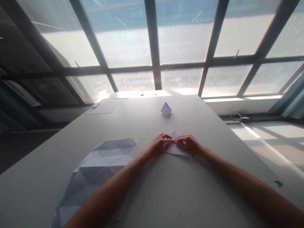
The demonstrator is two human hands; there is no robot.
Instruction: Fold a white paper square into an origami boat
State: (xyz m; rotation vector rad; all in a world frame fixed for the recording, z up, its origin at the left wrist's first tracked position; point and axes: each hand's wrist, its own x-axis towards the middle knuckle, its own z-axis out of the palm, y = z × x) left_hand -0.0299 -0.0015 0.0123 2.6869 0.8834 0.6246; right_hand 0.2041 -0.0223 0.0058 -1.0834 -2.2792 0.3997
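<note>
A small folded sheet of white paper (178, 151) lies on the table in front of me, its pointed top facing the window. On its left side rests my left hand (161, 143), fingers bent and pressed to the paper near its middle. My right hand (188, 142) meets it from the other side, its fingertips pinching or pressing the same spot. The fingertips of both hands nearly touch and cover part of the folds. Beyond them stands a finished-looking folded paper boat (166, 109), apart from both hands.
A large creased sheet of paper (99, 164) lies at the left, partly under my left forearm. Flat white sheets (103, 108) lie at the far left of the white table (190, 196). A small dark mark (278, 183) is near the right edge. Large windows (128, 34) rise behind.
</note>
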